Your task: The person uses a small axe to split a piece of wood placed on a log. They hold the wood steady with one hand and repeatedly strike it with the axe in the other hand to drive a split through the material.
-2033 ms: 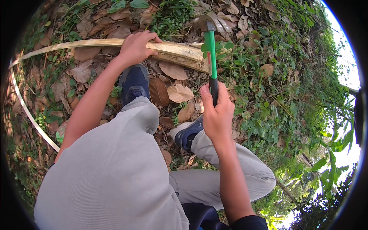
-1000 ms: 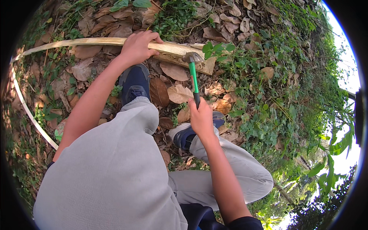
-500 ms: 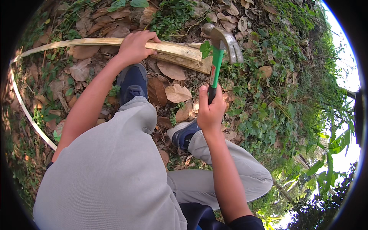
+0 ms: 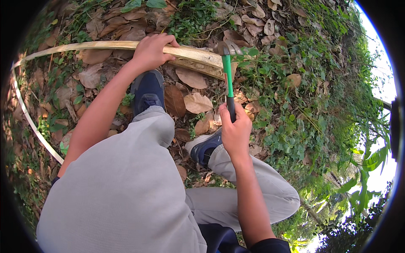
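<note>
A long pale wooden strip (image 4: 101,44) lies across the leaf-covered ground in front of me, its right end resting over a thicker wooden piece (image 4: 196,66). My left hand (image 4: 152,54) is closed over the strip near that end, thumb on the near side. With my right hand (image 4: 236,131) I grip the black lower handle of a claw hammer (image 4: 228,76) with a green shaft. The metal head is at the right end of the wood and partly covers it; whether it touches cannot be made out. No nail can be seen.
Another pale strip (image 4: 33,122) runs down the left side. My left shoe (image 4: 147,90) is just below the wood, and the other shoe (image 4: 204,148) is nearer my right hand. Dry brown leaves (image 4: 197,102) and green ground plants (image 4: 291,105) surround the wood.
The hammer head has come down and left onto the wood's right end, its shaft now more upright. My right hand shifted slightly down; my left hand keeps its hold.
</note>
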A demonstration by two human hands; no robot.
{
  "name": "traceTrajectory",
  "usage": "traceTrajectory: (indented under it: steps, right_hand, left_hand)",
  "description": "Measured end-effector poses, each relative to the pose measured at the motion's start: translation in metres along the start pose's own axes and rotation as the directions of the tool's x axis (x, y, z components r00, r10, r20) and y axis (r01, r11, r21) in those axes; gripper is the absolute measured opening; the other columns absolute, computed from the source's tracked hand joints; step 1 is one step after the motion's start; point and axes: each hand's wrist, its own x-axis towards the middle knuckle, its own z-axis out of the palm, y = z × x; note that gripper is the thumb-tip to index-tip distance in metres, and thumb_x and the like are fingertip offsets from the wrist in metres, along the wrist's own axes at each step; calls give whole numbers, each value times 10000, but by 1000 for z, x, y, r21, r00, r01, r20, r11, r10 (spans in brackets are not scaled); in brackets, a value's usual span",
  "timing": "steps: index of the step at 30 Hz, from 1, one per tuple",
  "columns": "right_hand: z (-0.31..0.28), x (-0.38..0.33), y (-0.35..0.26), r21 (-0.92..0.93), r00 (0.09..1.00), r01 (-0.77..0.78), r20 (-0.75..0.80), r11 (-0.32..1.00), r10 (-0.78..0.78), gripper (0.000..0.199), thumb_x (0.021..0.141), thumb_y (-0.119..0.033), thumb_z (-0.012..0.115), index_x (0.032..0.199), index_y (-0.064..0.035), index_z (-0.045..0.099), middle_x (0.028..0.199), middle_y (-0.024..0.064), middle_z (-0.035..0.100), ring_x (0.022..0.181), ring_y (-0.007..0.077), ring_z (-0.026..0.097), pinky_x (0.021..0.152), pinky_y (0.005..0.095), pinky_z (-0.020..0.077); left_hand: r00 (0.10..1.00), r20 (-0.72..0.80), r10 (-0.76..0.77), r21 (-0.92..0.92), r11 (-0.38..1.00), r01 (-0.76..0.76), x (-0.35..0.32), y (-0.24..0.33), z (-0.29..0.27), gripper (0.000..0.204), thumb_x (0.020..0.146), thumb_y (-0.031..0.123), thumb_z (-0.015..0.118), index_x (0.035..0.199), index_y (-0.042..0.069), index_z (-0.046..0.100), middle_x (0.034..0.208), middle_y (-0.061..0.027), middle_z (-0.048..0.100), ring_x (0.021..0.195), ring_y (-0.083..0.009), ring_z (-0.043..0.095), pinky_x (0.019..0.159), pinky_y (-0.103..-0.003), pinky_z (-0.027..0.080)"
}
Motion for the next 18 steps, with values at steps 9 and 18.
traceTrajectory:
  steps: [9,18]
  right_hand:
    - [2,23,15,26,981,192,22,981,-193,233,1070,-249,588,1031,-19,575,686,101,601,603,204,576,572,381,433]
    - [5,14,38,-155,988,-62,129,986,83,295,1048,-307,632,1063,-12,631,691,132,620,604,245,609,594,396,464]
  left_hand:
    - [1000,-16,15,-3,1000,-15,-1,1,0,357,842,263,823,1156,180,675,1163,-39,667,1217,-279,597,1056,-456,421]
    - [999,-30,30,0,1000,-30,-1,-2,3,362,833,263,829,1144,172,669,1168,-45,670,1204,-289,603,1040,-457,433]
